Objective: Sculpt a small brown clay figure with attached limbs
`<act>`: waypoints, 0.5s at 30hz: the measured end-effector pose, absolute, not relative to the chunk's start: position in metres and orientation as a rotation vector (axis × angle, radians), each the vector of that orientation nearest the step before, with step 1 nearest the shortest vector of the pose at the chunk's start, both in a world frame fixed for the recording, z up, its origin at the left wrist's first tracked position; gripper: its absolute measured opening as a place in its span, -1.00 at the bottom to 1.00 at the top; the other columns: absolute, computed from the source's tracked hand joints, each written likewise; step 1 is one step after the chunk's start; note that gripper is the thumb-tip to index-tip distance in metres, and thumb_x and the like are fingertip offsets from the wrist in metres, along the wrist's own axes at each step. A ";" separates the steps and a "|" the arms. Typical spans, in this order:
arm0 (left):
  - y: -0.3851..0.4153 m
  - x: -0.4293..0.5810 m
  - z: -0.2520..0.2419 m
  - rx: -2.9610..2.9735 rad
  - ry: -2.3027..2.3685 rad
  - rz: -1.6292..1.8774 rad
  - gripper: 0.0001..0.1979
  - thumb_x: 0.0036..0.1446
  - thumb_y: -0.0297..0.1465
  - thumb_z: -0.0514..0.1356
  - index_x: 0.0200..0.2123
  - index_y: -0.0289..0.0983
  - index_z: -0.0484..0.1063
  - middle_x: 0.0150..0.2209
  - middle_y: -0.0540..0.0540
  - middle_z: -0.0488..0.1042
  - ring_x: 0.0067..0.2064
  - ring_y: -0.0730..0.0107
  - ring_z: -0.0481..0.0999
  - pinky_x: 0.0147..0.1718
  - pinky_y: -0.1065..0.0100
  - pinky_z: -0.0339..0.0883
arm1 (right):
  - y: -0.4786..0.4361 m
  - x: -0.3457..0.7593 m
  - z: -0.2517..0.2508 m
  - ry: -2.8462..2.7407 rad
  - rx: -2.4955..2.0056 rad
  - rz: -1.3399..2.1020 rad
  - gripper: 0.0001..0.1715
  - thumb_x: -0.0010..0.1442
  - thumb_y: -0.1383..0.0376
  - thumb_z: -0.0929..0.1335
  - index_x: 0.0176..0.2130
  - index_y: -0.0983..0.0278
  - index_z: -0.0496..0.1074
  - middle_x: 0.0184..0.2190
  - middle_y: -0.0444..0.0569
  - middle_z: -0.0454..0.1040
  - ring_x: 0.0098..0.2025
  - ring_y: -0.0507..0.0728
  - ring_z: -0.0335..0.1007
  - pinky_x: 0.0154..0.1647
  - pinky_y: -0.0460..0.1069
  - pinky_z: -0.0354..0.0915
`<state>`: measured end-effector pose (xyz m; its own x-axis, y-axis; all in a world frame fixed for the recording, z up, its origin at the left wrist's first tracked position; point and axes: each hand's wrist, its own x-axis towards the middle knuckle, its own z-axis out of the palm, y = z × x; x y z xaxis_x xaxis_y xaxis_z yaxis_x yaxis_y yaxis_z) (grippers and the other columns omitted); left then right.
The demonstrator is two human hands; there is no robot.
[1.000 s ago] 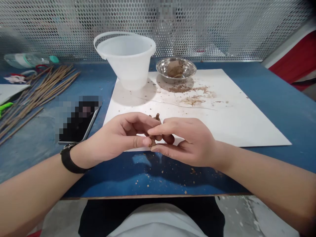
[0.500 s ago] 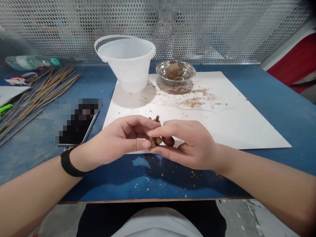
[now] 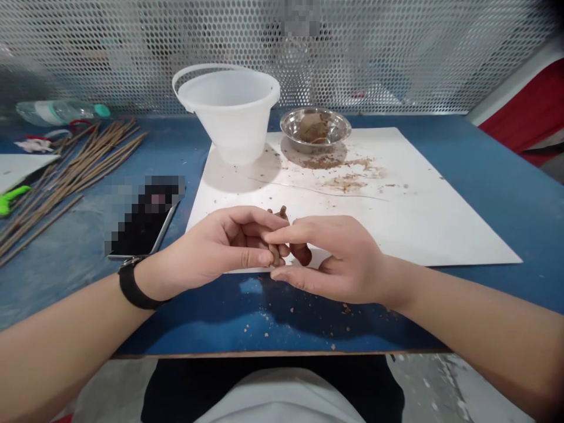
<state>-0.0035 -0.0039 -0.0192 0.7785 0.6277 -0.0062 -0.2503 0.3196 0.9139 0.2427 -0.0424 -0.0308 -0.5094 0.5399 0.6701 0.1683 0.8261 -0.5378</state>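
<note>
Above the near edge of the white board (image 3: 440, 235) | your left hand (image 3: 224, 252) pinches the knobbed brown clay piece (image 3: 274, 254); your right hand (image 3: 348, 258) curves around it, grip unclear | knobs look formed, finish uncertain; spare clay lump (image 3: 312, 128) sits in the steel bowl (image 3: 294, 134)

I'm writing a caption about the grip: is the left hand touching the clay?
Touching. In the head view, the left hand has its thumb tip against the clay, with no gap showing between.
</note>
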 end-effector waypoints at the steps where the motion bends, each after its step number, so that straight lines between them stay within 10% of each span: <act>1: -0.004 -0.004 -0.019 1.103 0.389 0.587 -0.68 0.23 -0.60 0.56 0.02 -0.22 0.78 -0.17 -0.14 0.82 -0.18 0.36 0.84 -0.16 0.49 0.72 | -0.043 0.243 -0.030 -2.095 -0.515 0.513 -0.71 0.42 0.30 0.58 0.09 0.31 0.60 -0.29 -0.15 0.70 -0.42 -0.07 0.49 -0.29 -0.16 0.45; 15: -0.008 0.000 -0.013 1.211 0.497 0.625 -0.79 0.20 -0.40 0.62 -0.13 -0.23 0.76 -0.32 -0.06 0.75 -0.28 0.38 0.76 -0.18 0.42 0.71 | -0.047 0.247 -0.023 -2.185 -0.614 0.465 -0.74 0.46 0.25 0.54 0.12 0.15 0.59 -0.25 -0.21 0.72 -0.43 -0.04 0.53 -0.31 -0.09 0.45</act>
